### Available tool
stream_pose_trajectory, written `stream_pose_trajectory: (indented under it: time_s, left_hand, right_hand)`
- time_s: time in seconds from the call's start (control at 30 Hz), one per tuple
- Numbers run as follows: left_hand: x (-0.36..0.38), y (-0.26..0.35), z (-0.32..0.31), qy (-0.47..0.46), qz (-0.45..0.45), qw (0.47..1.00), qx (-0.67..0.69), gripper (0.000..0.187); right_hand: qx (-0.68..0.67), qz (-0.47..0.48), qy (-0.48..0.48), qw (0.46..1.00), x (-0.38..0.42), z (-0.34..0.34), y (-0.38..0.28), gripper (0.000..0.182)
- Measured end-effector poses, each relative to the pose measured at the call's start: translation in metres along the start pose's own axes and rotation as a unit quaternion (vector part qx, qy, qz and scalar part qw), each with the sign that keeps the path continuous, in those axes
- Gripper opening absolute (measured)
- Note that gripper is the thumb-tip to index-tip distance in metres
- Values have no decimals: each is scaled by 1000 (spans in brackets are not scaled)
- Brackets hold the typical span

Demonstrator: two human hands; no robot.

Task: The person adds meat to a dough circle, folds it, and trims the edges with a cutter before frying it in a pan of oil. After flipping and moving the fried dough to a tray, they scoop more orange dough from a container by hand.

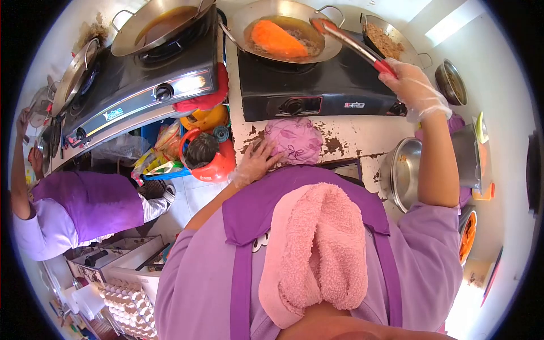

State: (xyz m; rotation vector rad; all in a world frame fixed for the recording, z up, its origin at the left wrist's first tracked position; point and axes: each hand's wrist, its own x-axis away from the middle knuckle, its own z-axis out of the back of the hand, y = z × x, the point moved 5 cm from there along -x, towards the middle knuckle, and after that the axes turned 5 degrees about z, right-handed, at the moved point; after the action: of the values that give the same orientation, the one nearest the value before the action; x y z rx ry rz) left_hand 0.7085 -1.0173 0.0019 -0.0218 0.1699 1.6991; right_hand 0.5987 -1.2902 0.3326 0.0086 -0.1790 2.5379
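Nearest my camera, a pink towel (289,255) hangs at the wearer's neck. Beyond it is the worktop (351,130), its white surface peeling, and on it the black stove (340,90), which I take as my landmark. Just in front of that stove, toward its left end, the left hand (255,161) rests with fingers extended and slightly spread against the edge of a pink patterned cloth (294,141) — I see no grip there. A metal bowl (407,170) sits in front of the stove's right end.

Over the stove's right end, the right hand (409,84), in a clear glove, has its fingers closed round the red handle of the tongs (362,51). The orange-brown tip reaches over the right side of a pan (333,50) on the stove; whether it touches the pan, I cannot tell. In that pan's oil, over the stove's left half, lies a big orange piece (277,38), apart from the tip.

At the stove's far right is a pan of brown crumbled food (381,41). Left of the stove, a second stove (141,85) carries more pans — and a co-worker in a purple apron (107,201) stands by it.
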Motion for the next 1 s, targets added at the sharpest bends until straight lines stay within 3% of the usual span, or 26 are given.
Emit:
stream_pose_trajectory:
  time_s: [0.03,0.13,0.2,0.27,0.33,0.4,0.47,0.5,0.57,0.6,0.67,0.73,0.8,0.83,0.87,0.93,0.97,1.0]
  left_hand:
    - [0,0,-1,5,-2,1000,-6,52]
    - [-1,0,-9,-1,-13,999,-52,58]
    - [-1,1,-2,2,-13,999,-36,55]
    - [0,3,0,5,-20,1000,-18,55]
    - [2,1,-4,25,-17,997,-64,57]
    - [1,-1,-15,67,-28,996,-52,60]
    - [2,-2,-10,50,-34,998,30,62]
    - [2,5,3,43,-58,997,39,62]
    - [1,-1,21,25,2,985,170,63]
    - [2,-6,12,21,-6,985,172,63]
    - [5,-17,-2,68,-34,976,206,64]
    - [3,-16,3,50,-48,976,207,63]
    - [4,-13,4,39,-42,977,205,61]
    - [6,-10,7,55,-58,971,226,60]
    - [9,-12,13,79,-59,966,238,59]
    - [9,-18,27,115,-26,939,322,57]
    - [9,-21,47,123,9,933,338,56]
    - [9,-26,64,134,39,924,356,56]
  right_hand:
    - [23,42,79,996,4,1,0,27]
    - [44,9,4,999,11,-16,0,26]
    - [59,36,35,997,14,-30,6,26]
    - [-83,20,56,995,17,-43,14,27]
    - [-273,-70,-82,956,25,-58,34,34]
    - [-357,-66,-71,929,49,-60,59,35]
    - [-492,-127,-20,861,93,-45,69,36]
    - [-494,-144,-22,857,116,-36,81,39]
    - [-457,-193,38,867,165,-26,112,36]
    - [-437,-225,81,867,191,-18,116,33]
    - [-450,-275,71,847,245,-16,139,34]
    - [-442,-299,22,845,290,-19,153,29]
    - [-396,-442,208,778,327,-31,139,30]
    - [-267,-400,75,874,334,-39,150,31]
    - [-235,-431,4,871,337,-55,155,34]
    - [-125,-418,-64,898,330,-82,156,45]
    - [10,-297,21,955,345,-117,200,39]
    - [40,-297,-4,954,351,-136,224,30]
